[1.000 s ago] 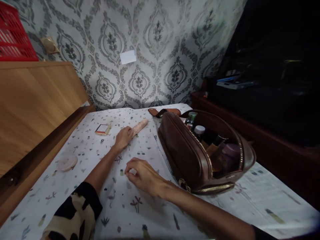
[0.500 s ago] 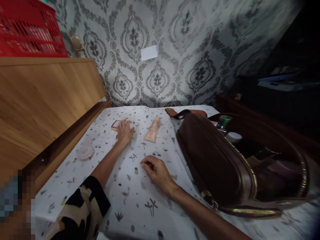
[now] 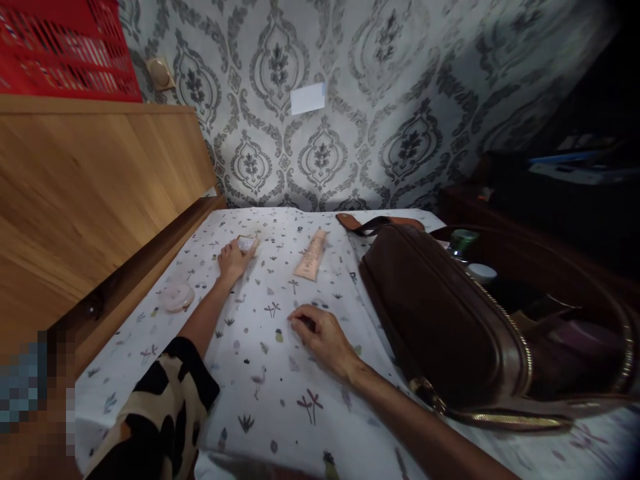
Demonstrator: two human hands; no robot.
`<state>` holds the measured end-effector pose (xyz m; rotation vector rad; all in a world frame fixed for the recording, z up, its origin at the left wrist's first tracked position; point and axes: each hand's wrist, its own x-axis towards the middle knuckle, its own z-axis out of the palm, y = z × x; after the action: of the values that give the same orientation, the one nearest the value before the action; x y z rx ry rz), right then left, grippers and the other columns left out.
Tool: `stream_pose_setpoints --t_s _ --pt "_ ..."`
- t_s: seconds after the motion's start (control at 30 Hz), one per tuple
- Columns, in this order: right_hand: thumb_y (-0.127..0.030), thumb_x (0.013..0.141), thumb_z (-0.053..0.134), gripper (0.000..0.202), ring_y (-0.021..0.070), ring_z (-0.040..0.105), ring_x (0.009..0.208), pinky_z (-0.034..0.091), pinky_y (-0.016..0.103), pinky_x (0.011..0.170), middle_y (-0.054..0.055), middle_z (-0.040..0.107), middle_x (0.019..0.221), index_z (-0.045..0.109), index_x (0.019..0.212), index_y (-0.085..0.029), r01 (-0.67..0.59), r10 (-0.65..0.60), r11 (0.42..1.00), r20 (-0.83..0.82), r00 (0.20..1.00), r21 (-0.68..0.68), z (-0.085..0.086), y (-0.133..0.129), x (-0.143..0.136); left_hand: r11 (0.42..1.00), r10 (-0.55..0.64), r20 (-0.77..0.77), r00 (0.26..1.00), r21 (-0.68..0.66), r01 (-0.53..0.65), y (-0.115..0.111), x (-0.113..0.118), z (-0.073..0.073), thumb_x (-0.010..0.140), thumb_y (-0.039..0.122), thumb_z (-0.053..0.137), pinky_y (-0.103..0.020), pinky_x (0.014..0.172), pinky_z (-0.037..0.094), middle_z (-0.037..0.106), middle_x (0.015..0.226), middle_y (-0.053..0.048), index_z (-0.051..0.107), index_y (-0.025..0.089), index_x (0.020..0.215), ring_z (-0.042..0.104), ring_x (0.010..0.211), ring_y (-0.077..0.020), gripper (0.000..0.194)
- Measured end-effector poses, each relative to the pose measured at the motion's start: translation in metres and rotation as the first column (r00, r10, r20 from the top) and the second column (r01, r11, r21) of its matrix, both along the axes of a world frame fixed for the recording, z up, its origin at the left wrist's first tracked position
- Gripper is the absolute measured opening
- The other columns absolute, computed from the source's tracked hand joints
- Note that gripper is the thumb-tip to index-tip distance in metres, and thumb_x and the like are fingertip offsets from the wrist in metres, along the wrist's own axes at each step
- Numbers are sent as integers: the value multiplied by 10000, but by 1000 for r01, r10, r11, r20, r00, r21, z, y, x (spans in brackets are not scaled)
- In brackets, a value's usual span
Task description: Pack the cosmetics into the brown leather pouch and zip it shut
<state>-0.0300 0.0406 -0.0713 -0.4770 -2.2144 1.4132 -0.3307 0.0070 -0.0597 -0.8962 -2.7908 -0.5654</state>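
At your far left a red slatted basket sits on a wood-grain cabinet, with pale shapes showing through its slots, too unclear to name. Below and to its right, a round pale-pink case lies on the printed cloth, to the left of your left forearm and apart from it. Just past it, your left hand reaches to the far part of the cloth and has a small rectangular case between the thumb on the right and the fingers on the left; any writing on that case is too small to read. To the right of that hand, clear of both your hands, a peach squeeze tube lies flat at a slant, its printed lettering too faint to make out. Your right hand rests nearer to you than the tube, fingers loosely curled, with a narrow gap between thumb and fingertips. Farthest right, beside that forearm, stands a dark brown toiletry bag, unzipped along its gold-toothed opening; inside you can see a green-capped bottle, a white-lidded container and a purplish item in shadow.
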Motion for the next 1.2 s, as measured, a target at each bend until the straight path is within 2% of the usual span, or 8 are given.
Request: stream_pose_setpoints --t_s 0.33,0.47,0.57,0.67,0.77,0.83,0.93,1.2 --pt "-307 871 550 190 126 521 585 412 236 548 5 615 678 668 801 -175 -37 39 996 24 999 -76 3 2 1 982 -186 -64 980 1 186 -18 9 -1 1039 461 373 -432 1173 389 613 1462 -192 452 107 1500 520 1417 -295 587" --pt "-359 856 539 224 116 517 548 406 239 526 11 628 709 660 833 -172 -48 53 990 31 998 -133 5 3 3 988 -152 -105 983 -29 149 -67 -2 11 1016 438 411 -502 1276 209 523 1556 -200 439 108 1513 302 1567 -302 597" --pt "-400 829 554 249 116 516 526 408 250 516 16 637 714 651 819 -172 -31 39 985 41 998 -171 5 5 4 998 -54 -116 992 -41 49 -118 -18 23 1003 440 377 -541 1269 194 511 1557 -223 488 86 1463 286 1565 -344 591" --pt "-407 814 559 252 119 516 515 417 258 515 21 648 706 653 809 -172 -1 10 986 57 998 -165 5 6 4 997 56 -71 996 -47 -60 -160 -32 26 984 463 339 -532 1159 377 614 1430 -243 577 83 1344 490 1420 -376 574" --pt "-398 821 559 244 120 520 510 422 256 512 21 651 695 657 804 -175 -3 11 989 53 999 -147 3 7 4 995 81 17 997 -60 -80 -182 -34 21 984 522 276 -412 874 542 762 1062 -160 680 150 1083 704 1034 -316 558" --pt "-388 824 559 237 117 523 508 427 253 512 18 649 690 660 801 -175 -8 14 991 39 999 -136 2 8 4 996 71 39 997 -54 -68 -186 -27 17 983 558 247 -350 738 529 744 858 -94 675 193 925 701 860 -270 565" --pt "-377 819 563 231 117 529 519 433 249 515 16 647 686 665 794 -172 -9 13 992 26 1000 -126 2 8 3 999 48 0 999 -21 -48 -182 -11 16 965 565 317 -338 741 509 698 782 -67 632 211 842 667 814 -252 490" --pt "-369 833 596 220 115 537 534 433 244 528 9 649 677 675 791 -168 -45 48 990 17 999 -135 2 10 5 983 -157 -122 980 77 167 -175 51 30 948 418 473 -387 1038 500 710 1201 -104 630 223 1112 648 1164 -273 299"
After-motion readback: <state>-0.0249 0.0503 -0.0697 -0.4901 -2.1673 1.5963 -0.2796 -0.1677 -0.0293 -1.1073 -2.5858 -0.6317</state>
